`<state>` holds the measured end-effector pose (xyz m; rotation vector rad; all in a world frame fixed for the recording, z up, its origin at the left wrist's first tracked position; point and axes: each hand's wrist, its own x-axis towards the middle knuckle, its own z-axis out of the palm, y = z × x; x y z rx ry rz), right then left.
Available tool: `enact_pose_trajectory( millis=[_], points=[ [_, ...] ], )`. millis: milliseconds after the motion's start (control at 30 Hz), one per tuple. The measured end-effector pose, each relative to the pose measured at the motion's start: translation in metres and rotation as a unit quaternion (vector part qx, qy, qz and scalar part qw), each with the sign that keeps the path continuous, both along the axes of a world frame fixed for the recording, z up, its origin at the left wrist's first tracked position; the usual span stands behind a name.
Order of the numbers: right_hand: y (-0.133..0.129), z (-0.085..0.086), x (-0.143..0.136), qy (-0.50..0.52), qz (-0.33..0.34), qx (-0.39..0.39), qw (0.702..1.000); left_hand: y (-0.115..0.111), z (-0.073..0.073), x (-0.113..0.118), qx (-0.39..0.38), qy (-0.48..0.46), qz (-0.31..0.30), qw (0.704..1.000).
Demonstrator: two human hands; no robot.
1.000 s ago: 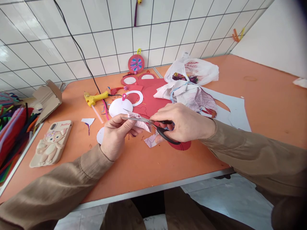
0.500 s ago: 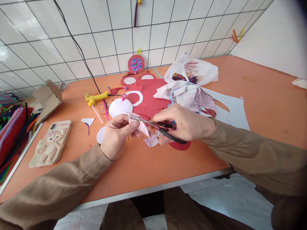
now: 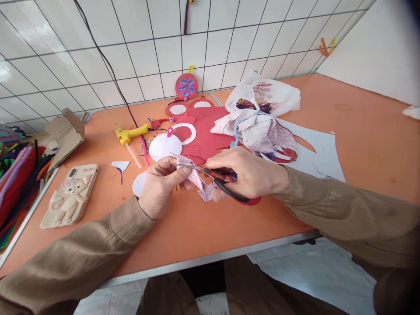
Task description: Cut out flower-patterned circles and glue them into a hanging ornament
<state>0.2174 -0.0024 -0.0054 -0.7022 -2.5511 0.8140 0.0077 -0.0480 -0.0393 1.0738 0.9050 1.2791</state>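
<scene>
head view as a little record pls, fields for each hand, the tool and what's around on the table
left grip: pinching a pale patterned piece
right grip: holding scissors by black handles
blades: slightly open, at the piece
surface: orange table
left side: yellow glue gun, phone in a cartoon case
behind hands: white disc, red sheet, white plastic bag
wall: white tiles
</scene>
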Motion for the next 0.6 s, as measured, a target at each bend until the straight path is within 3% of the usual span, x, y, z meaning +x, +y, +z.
enact_pose_trajectory(
  millis=[600],
  points=[
    [0.0068, -0.0041, 0.0030, 0.010, 0.054, -0.034, 0.998, 0.0009, 0.0035, 0.0008, -0.038, 0.018, 0.017, 0.999]
  ],
)
